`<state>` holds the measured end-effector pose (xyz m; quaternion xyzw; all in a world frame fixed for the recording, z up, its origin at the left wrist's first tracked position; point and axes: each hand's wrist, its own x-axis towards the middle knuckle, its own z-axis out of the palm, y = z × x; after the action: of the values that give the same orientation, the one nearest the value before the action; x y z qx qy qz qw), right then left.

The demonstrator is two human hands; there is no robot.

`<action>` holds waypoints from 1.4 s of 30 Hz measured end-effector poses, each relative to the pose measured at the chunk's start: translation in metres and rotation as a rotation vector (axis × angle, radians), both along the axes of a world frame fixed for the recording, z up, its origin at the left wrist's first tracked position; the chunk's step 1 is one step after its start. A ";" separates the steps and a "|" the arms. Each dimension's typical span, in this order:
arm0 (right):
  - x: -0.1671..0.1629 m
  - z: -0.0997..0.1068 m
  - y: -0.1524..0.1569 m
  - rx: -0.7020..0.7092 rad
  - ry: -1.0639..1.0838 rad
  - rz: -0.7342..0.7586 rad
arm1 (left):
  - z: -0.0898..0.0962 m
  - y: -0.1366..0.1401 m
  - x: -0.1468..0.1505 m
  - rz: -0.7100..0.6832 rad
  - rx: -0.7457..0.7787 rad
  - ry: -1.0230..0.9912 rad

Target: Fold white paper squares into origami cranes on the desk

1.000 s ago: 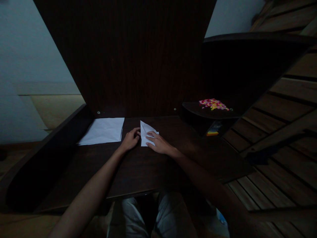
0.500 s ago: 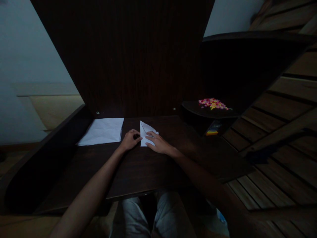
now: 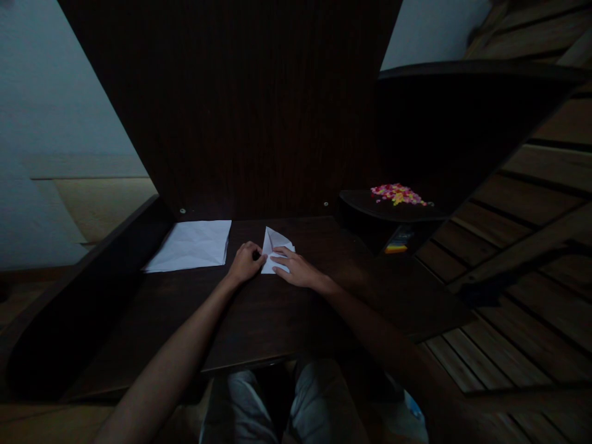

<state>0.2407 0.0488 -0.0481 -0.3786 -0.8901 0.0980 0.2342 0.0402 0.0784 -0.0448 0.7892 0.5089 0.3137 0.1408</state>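
Observation:
A small folded sheet of white paper lies on the dark desk in front of me, one pointed corner standing toward the back. My left hand is at its left edge, fingers curled in and thumb and fingertips pinching that edge. Across the right part of the sheet my right hand rests with its fingers spread apart, pressing on the paper and covering some of it. A stack of white paper lies to the left of my left hand.
The dark wooden desk has a raised side panel on the left and a tall back panel. At the right, a low corner shelf bears a heap of small pink and yellow pieces. Wooden slats stand beyond it.
The paper's pointed top corner has shifted slightly right and its lower edge slightly left. My left hand has moved a little to the right, over the paper's edge; my right hand stays put.

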 end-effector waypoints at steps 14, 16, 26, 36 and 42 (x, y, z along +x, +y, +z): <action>0.002 0.004 -0.002 0.233 -0.075 0.037 | -0.004 0.000 -0.003 -0.036 0.079 0.110; 0.002 0.007 -0.003 0.236 -0.087 0.025 | -0.005 0.001 -0.003 -0.037 0.083 0.123; 0.014 0.015 0.001 0.140 -0.156 0.034 | -0.005 0.001 -0.004 0.002 0.094 0.126; 0.025 0.021 0.001 -0.022 -0.143 0.019 | -0.002 0.000 -0.008 0.063 0.079 0.174; 0.028 0.020 0.003 -0.050 -0.120 0.020 | -0.003 0.000 -0.007 0.080 0.071 0.183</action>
<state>0.2687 0.0515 -0.0280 -0.3807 -0.9035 0.0998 0.1696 0.0332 0.0786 -0.0475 0.7982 0.5392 0.2632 0.0532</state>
